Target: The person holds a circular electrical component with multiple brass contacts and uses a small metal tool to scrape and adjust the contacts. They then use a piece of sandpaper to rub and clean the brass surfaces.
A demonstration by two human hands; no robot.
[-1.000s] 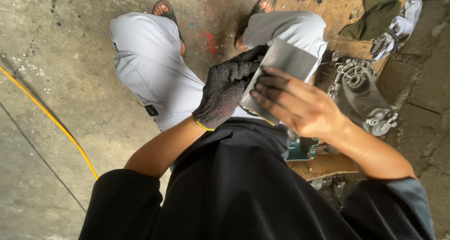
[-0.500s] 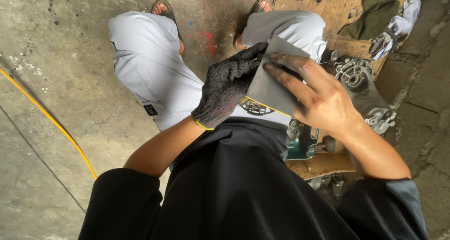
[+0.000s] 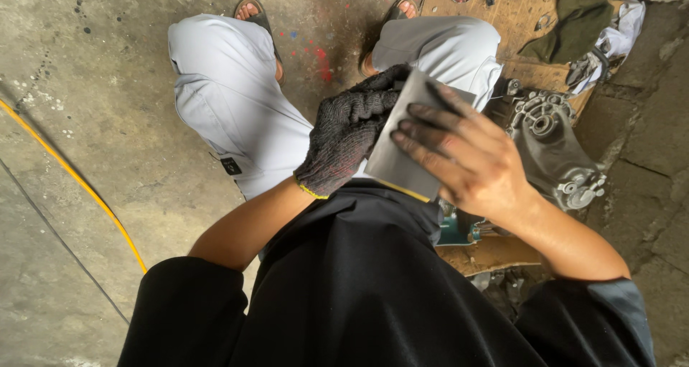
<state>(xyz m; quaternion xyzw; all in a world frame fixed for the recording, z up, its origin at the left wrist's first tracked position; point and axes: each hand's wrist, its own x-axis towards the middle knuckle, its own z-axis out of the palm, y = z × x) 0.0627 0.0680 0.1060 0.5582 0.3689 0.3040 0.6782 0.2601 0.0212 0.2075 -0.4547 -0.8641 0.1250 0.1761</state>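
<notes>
Near the centre of the frame, the gloved left hand [image 3: 348,134] clenched the grey sheet's [image 3: 402,148] edge to steady it, while the grimy right hand [image 3: 466,159] pressed spread fingers [image 3: 423,134] flat on top.

A dark knitted glove with a yellow cuff edge is being worn on the left hand [image 3: 348,134], while the right hand [image 3: 470,159] is being left bare (its fingers smudged with black grime). A black short-sleeved top [image 3: 359,288], pale grey trousers [image 3: 230,101] and open sandals [image 3: 251,10] are being worn.

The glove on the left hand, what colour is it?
Dark grey-black knit glove with a yellow cuff edge, seen in the head view.
</notes>
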